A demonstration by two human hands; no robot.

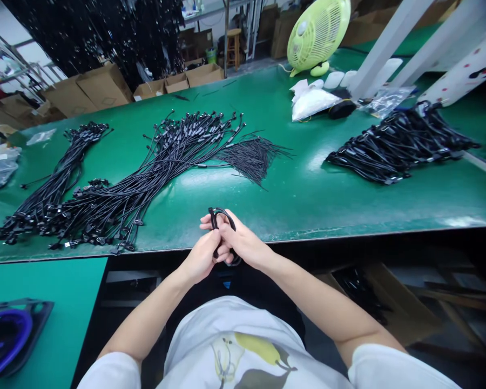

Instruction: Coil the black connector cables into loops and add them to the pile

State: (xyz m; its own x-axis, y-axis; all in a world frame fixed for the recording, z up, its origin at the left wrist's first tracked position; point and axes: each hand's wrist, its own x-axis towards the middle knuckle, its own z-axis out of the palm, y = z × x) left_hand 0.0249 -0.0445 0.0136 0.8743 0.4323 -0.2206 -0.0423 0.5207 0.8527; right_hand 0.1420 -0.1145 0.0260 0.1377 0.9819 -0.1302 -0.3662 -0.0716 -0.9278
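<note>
Just above the front edge of the green table, my left hand [203, 254] and my right hand [240, 239] meet around a coiled black cable [231, 220]. Fingers of both hands are closed on the loop, thumbs close together; part of the coil is hidden behind them. Beyond them lies a bundle of loose straight black cables [146, 181] with connectors at both ends. A fan-shaped pile of thin black cable ties [253, 156] rests beside its right end. To the right sits a heap of coiled black cables [405, 141].
A second cable bundle [71, 162] lies at the left. Toward the back stand a yellow-green fan [318, 35], a white plastic bag [314, 102] and a grey post [389, 48]. Cardboard boxes [101, 89] line the far edge. A purple-rimmed object [24, 329] sits lower left.
</note>
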